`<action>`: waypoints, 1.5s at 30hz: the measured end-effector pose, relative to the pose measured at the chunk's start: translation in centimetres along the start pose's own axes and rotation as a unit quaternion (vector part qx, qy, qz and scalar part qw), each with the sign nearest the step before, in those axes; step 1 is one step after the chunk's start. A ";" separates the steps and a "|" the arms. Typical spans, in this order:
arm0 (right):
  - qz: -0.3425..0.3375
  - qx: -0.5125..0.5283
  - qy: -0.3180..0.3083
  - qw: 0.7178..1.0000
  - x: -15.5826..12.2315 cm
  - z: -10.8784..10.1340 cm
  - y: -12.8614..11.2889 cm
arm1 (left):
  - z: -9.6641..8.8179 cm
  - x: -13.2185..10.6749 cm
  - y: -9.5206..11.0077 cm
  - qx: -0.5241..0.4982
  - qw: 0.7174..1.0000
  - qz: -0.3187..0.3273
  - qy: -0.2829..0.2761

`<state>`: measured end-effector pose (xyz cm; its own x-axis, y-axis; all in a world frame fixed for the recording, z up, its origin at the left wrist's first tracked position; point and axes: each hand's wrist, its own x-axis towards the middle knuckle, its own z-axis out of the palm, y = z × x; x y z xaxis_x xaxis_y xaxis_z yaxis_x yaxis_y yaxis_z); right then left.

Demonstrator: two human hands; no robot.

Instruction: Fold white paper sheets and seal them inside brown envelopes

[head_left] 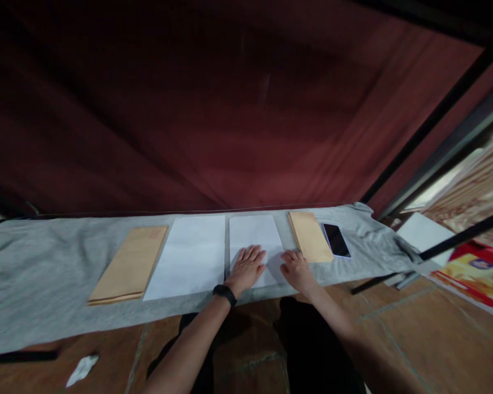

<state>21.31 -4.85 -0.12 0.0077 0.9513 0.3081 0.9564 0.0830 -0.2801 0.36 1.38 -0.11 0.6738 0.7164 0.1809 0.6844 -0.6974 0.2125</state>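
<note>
Dark red curtain [246, 137] across the whole background, dimly lit; in front of it, grey cloth [41, 273] laid wrinkled over a long, narrow surface. Recorded on the cloth, left to right: left brown envelope stack [129, 260], left white paper [191, 251], right white paper [252, 230], right brown envelope stack [312, 235] and dark-screened phone [337, 241]. Noted faint reddish print near the far right corner of the left stack. Found both white papers side by side, with a narrow strip of grey between. Left hand [246, 268]: palm down on the right white paper, fingers spread slightly apart; black wristband [225, 294] at the wrist. Right hand [296, 269]: palm down at the right edge of the same paper, fingers somewhat bent, over the near left corner of the right envelope stack; cannot tell whether pinching anything. Below, brown tiled floor [414, 323], with a crumpled white scrap [82, 369] at left. At far right, red and yellow box [476, 276], partly cut off by the frame.
</note>
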 end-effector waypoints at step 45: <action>-0.219 -0.004 -0.160 0.962 20.0 9.4 -6.3 | 1.7 0.8 -0.5 0.015 0.997 -0.079 0.006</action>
<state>12.71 16.42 -0.80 -0.4867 0.8680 0.0979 0.8494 0.4965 -0.1789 1.07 2.25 -1.73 0.5537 0.8175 0.1585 0.7902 -0.5758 0.2097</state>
